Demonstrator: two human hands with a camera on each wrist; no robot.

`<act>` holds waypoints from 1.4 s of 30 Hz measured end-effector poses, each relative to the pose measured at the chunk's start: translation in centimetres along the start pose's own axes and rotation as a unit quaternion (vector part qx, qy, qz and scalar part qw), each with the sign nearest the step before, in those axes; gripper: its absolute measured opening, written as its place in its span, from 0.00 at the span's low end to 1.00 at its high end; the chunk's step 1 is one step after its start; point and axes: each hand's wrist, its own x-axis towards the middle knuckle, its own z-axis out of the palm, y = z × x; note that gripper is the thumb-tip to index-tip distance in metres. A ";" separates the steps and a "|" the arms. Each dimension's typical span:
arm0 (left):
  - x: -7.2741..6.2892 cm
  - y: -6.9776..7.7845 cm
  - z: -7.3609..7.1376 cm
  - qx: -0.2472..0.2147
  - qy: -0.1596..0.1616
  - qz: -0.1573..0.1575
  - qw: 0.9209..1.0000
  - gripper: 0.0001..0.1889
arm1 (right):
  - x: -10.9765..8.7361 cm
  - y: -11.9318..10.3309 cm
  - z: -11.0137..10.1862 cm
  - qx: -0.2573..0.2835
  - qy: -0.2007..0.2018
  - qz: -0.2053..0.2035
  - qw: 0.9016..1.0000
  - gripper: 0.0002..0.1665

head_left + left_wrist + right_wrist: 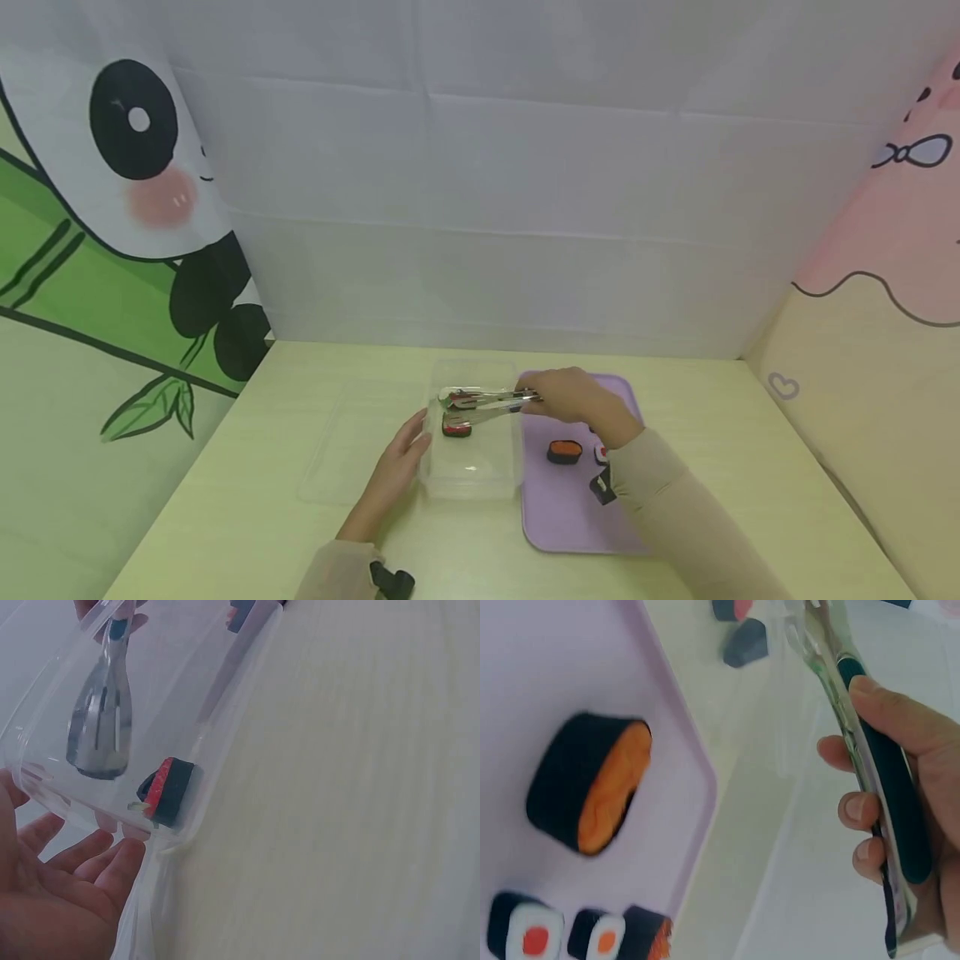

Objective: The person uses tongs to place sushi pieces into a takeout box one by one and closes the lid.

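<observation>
My right hand point(566, 393) grips metal tongs point(495, 408) with dark handle pads, held over a clear plastic box point(471, 490). Inside the box lie toy sushi pieces, one a red-topped piece wrapped in black point(456, 431). A second red and dark piece overlaps the tong heads in the head view; I cannot tell whether they hold it. Against the box's left wall rests my left hand point(402, 454), its extended fingers partly seen through the plastic in the left wrist view. To the right, a purple tray point(551, 521) bears an orange-topped sushi piece point(592, 784).
Small rolls with a red centre point(535, 934) and an orange centre point(605, 943) sit on the tray beside another dark-wrapped piece point(649, 930). Left of the box, a clear lid point(322, 467) lies flat on the table. A pale curtain point(487, 275) stands behind the table.
</observation>
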 end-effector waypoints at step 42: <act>0.0 0.0 0.0 -0.017 -0.011 0.003 1.000 0.27 | -14.2 8.6 2.9 0.055 0.035 0.026 0.998 0.12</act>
